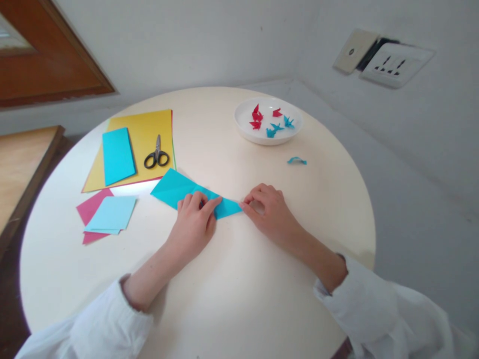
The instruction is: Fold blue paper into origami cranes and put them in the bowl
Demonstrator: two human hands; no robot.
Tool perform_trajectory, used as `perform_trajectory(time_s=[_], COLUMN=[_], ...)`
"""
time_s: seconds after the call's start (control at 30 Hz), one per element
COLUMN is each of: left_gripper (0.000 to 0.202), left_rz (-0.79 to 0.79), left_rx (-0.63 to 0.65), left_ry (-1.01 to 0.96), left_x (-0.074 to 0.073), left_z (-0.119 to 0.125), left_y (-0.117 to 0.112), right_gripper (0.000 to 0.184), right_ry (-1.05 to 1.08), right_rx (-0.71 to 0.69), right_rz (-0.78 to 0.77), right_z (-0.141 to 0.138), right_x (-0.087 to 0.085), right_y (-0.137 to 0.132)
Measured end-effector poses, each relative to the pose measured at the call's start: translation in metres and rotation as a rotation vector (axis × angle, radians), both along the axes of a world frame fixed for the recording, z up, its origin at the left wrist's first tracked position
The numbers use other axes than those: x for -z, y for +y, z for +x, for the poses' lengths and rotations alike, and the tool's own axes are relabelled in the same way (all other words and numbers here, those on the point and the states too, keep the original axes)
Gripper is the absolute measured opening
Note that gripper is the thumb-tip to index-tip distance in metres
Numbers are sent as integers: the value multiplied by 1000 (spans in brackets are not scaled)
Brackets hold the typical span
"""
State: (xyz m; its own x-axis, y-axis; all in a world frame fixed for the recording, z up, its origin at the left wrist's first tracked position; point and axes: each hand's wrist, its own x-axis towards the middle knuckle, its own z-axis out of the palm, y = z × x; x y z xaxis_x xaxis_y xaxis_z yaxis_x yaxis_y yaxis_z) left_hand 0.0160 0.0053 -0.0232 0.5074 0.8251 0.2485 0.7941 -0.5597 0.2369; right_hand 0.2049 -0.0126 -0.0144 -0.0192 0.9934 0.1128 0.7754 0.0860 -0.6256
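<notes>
A folded sheet of blue paper [172, 188] lies across the middle of the white table, its far-right end narrowing to a point. My left hand [196, 214] rests on the sheet with curled fingers, the thumb and fingertips pressing it down near its middle. At the pointed end, my right hand [269, 212] pinches the tip between thumb and forefinger. Part of the paper is hidden under my left fingers.
Black-handled scissors [157, 153] and a blue folded paper [118, 155] lie on yellow sheets [144, 124]. Nearer are light blue squares [112, 213] over pink ones [93, 207]. A white plate [249, 134] holds red and blue paper cranes; a curled blue strip [297, 160] lies beside it.
</notes>
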Motion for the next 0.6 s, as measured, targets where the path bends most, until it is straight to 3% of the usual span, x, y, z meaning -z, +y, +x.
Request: perform_trajectory(time_s=[0.37,0.6], left_gripper=[29,32], left_rz=[136,147], left_rx=[-11,220], left_ry=[4,-16], left_x=[1,7], left_z=[3,1], left_y=[-6,-10], right_gripper=[11,16], right_ry=[-98,-165], right_rx=[28,45], right_rz=[-2,-16], right_z=[-4,-7], right_x=[4,1], right_y=[1,0])
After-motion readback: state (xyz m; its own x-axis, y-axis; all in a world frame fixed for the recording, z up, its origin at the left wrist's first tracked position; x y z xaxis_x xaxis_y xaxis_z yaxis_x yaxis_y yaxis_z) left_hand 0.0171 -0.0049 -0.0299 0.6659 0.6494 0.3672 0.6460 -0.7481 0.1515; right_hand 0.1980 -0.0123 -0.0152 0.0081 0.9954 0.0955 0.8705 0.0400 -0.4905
